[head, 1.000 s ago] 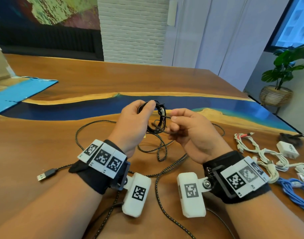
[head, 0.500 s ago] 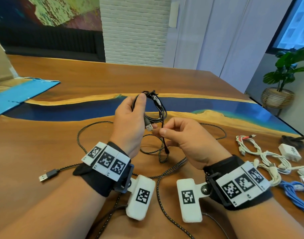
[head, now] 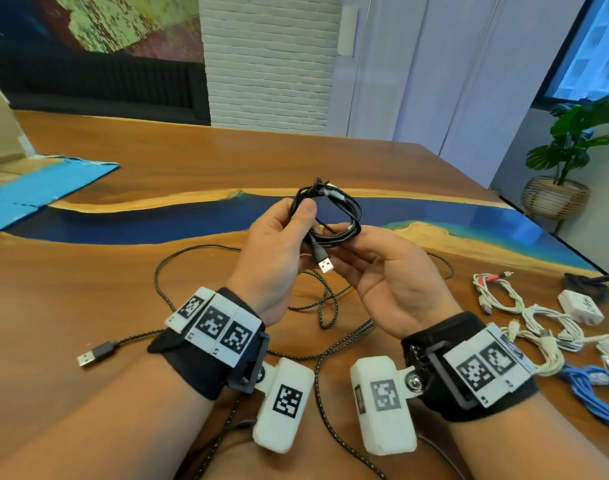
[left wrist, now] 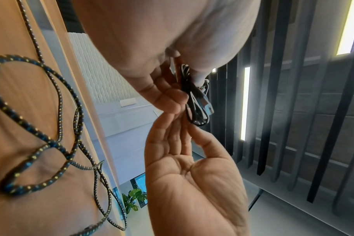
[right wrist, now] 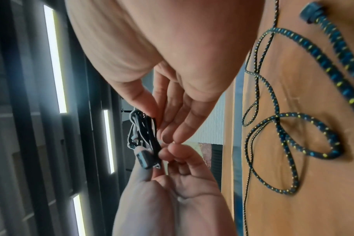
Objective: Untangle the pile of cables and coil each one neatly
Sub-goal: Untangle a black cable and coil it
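While the left hand (head: 279,244) pinches a light, springy black coil (head: 334,216) at nine o'clock, it is cradled on the right hand's (head: 393,271) relaxed fingers (head: 362,240); best gripped across all loops.

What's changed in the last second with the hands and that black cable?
The right hand let go its pinch and turned palm-up under the black cable coil, which the left hand still grips, raised higher. The USB plug now dangles. The braided cable stayed on the table.
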The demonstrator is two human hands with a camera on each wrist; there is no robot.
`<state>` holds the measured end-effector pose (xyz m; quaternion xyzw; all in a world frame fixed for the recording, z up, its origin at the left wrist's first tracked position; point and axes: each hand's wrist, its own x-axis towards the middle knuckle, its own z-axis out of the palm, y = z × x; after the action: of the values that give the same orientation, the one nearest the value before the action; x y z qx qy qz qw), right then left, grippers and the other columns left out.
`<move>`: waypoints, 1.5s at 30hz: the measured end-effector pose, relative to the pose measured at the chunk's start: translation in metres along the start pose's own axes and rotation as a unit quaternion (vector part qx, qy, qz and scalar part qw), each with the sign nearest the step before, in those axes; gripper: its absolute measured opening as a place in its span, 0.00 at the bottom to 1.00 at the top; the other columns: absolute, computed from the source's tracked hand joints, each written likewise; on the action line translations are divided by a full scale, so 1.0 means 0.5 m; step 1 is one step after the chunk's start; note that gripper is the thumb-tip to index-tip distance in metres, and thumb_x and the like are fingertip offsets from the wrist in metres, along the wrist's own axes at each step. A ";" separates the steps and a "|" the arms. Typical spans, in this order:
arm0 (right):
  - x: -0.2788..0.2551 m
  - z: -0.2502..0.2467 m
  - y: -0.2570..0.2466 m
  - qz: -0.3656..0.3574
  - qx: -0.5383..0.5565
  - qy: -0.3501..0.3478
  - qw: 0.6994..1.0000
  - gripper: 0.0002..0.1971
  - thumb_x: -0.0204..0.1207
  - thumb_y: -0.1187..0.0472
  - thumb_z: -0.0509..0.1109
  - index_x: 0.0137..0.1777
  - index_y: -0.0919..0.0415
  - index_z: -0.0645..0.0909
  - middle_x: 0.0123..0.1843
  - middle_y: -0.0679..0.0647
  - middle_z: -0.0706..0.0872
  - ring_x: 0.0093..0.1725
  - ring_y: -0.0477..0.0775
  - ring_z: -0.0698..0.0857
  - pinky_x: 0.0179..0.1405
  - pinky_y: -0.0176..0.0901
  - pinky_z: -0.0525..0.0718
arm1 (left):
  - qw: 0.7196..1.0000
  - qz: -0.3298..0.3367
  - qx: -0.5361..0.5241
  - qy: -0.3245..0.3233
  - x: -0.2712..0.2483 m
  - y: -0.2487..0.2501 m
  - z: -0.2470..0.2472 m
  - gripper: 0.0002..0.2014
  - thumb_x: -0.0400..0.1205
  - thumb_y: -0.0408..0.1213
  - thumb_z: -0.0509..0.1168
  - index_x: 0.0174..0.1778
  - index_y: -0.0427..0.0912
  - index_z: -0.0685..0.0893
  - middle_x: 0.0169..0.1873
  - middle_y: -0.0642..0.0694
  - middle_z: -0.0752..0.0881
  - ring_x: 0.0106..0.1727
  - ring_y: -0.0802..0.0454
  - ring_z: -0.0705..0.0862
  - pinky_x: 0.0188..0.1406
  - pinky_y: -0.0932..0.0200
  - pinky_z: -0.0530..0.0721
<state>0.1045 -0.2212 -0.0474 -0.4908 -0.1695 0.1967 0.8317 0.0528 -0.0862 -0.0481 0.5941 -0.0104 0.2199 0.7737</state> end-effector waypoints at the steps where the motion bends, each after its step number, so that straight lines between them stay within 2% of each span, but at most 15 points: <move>1: -0.003 0.002 -0.003 0.006 0.014 -0.006 1.000 0.12 0.79 0.72 0.64 0.56 0.73 0.88 0.54 0.66 0.92 0.50 0.58 0.90 0.47 0.43 0.90 | 1.000 -0.003 0.003 -0.002 -0.001 0.001 0.000 0.13 0.92 0.40 0.57 0.43 0.42 0.78 0.32 0.53 0.90 0.38 0.54 0.89 0.30 0.61 0.83; 3: -0.009 0.005 -0.009 0.014 0.021 -0.017 1.000 0.11 0.73 0.65 0.68 0.49 0.67 0.91 0.53 0.65 0.92 0.49 0.58 0.90 0.49 0.47 0.88 | 1.000 -0.010 0.006 0.003 -0.002 0.000 0.001 0.12 0.92 0.40 0.58 0.44 0.43 0.79 0.33 0.53 0.91 0.34 0.58 0.88 0.28 0.62 0.83; 5: -0.014 0.011 -0.012 0.008 0.001 -0.024 1.000 0.13 0.71 0.59 0.71 0.50 0.65 0.90 0.53 0.65 0.93 0.48 0.58 0.91 0.48 0.48 0.86 | 1.000 -0.020 0.010 0.014 -0.001 -0.001 -0.002 0.12 0.92 0.40 0.59 0.44 0.43 0.80 0.30 0.54 0.89 0.31 0.58 0.86 0.26 0.63 0.80; 9: -0.009 0.013 -0.004 -0.032 -0.075 0.028 0.996 0.19 0.73 0.64 0.77 0.64 0.61 0.83 0.51 0.64 0.93 0.42 0.56 0.90 0.39 0.44 0.84 | 0.998 -0.051 0.022 0.033 0.009 -0.016 -0.013 0.14 0.90 0.43 0.64 0.39 0.42 0.82 0.32 0.47 0.83 0.32 0.49 0.75 0.25 0.59 0.77; 11: -0.006 0.013 -0.002 -0.045 -0.101 0.037 0.993 0.26 0.77 0.66 0.76 0.74 0.53 0.76 0.50 0.63 0.93 0.39 0.54 0.89 0.36 0.43 0.82 | 0.996 -0.084 0.016 0.036 0.011 -0.019 -0.016 0.16 0.89 0.44 0.65 0.36 0.46 0.86 0.34 0.47 0.84 0.29 0.50 0.74 0.26 0.58 0.76; 13: -0.006 0.011 -0.004 -0.054 -0.103 0.012 0.993 0.30 0.79 0.66 0.75 0.79 0.49 0.71 0.46 0.62 0.92 0.35 0.53 0.85 0.35 0.43 0.81 | 0.994 -0.105 0.005 0.029 0.009 -0.018 -0.016 0.14 0.88 0.44 0.65 0.39 0.46 0.88 0.34 0.50 0.85 0.27 0.52 0.74 0.27 0.58 0.75; 16: -0.012 0.017 -0.008 -0.051 -0.076 -0.041 0.995 0.34 0.75 0.65 0.74 0.81 0.50 0.71 0.41 0.60 0.88 0.30 0.52 0.80 0.32 0.40 0.83 | 0.993 -0.118 0.004 0.029 0.007 -0.025 -0.012 0.03 0.87 0.38 0.66 0.50 0.42 0.81 0.31 0.51 0.85 0.27 0.52 0.75 0.25 0.59 0.75; 20: -0.013 0.022 -0.002 -0.048 -0.076 -0.038 0.995 0.31 0.78 0.69 0.73 0.80 0.56 0.72 0.42 0.62 0.90 0.31 0.54 0.82 0.33 0.43 0.85 | 0.994 -0.097 -0.008 0.050 0.009 -0.025 -0.011 0.05 0.87 0.33 0.66 0.52 0.44 0.76 0.33 0.46 0.84 0.29 0.48 0.78 0.25 0.57 0.78; 22: -0.012 0.018 -0.003 -0.056 -0.109 -0.010 0.992 0.27 0.81 0.70 0.72 0.78 0.57 0.73 0.46 0.65 0.92 0.33 0.54 0.84 0.34 0.45 0.86 | 0.994 -0.097 -0.020 0.052 0.009 -0.020 -0.011 0.04 0.88 0.37 0.64 0.51 0.41 0.78 0.33 0.47 0.86 0.30 0.50 0.82 0.30 0.56 0.81; 26: -0.009 0.007 -0.007 -0.063 -0.173 0.015 0.983 0.24 0.82 0.68 0.73 0.76 0.56 0.75 0.49 0.63 0.94 0.36 0.56 0.88 0.33 0.45 0.86 | 0.991 -0.102 -0.058 0.062 0.004 -0.011 -0.009 0.18 0.89 0.53 0.60 0.46 0.41 0.82 0.36 0.46 0.89 0.32 0.46 0.86 0.37 0.51 0.84; 31: -0.006 0.000 -0.005 -0.072 -0.228 0.030 0.970 0.20 0.83 0.64 0.73 0.73 0.54 0.77 0.49 0.58 0.95 0.38 0.58 0.90 0.37 0.53 0.85 | 0.996 -0.072 -0.040 0.043 -0.004 -0.001 -0.002 0.23 0.78 0.64 0.65 0.43 0.45 0.83 0.39 0.46 0.89 0.34 0.47 0.87 0.41 0.48 0.85; 33: -0.005 -0.001 -0.005 -0.076 -0.234 0.037 0.969 0.20 0.83 0.64 0.73 0.73 0.55 0.78 0.48 0.57 0.95 0.39 0.58 0.91 0.37 0.52 0.85 | 0.997 -0.063 -0.023 0.050 -0.001 -0.002 -0.004 0.20 0.79 0.61 0.67 0.44 0.45 0.83 0.40 0.44 0.89 0.36 0.44 0.86 0.35 0.52 0.85; 37: -0.003 -0.004 -0.004 -0.076 -0.240 0.030 0.967 0.19 0.83 0.64 0.73 0.73 0.56 0.78 0.48 0.54 0.95 0.42 0.58 0.92 0.37 0.49 0.86 | 0.995 -0.055 0.034 0.077 0.010 -0.014 -0.011 0.11 0.88 0.42 0.66 0.40 0.44 0.79 0.43 0.33 0.90 0.38 0.38 0.85 0.30 0.53 0.84; 41: 0.002 -0.014 -0.007 -0.089 -0.237 0.038 0.967 0.13 0.82 0.65 0.74 0.65 0.57 0.82 0.47 0.56 0.95 0.45 0.61 0.93 0.35 0.46 0.88 | 0.995 -0.059 0.023 0.083 0.011 -0.022 -0.011 0.09 0.89 0.39 0.64 0.44 0.42 0.81 0.43 0.39 0.93 0.38 0.41 0.90 0.35 0.53 0.88; 45: 0.010 -0.024 -0.005 -0.096 -0.200 0.051 0.974 0.09 0.81 0.69 0.73 0.60 0.64 0.86 0.49 0.62 0.94 0.41 0.58 0.92 0.34 0.43 0.88 | 0.993 -0.055 0.005 0.100 0.012 -0.025 -0.008 0.07 0.88 0.39 0.67 0.46 0.41 0.81 0.40 0.43 0.93 0.35 0.47 0.90 0.34 0.57 0.88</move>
<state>0.1150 -0.2286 -0.0505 -0.6381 -0.2092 0.0528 0.7391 0.0619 -0.0829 -0.0592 0.5723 0.1005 0.2357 0.7790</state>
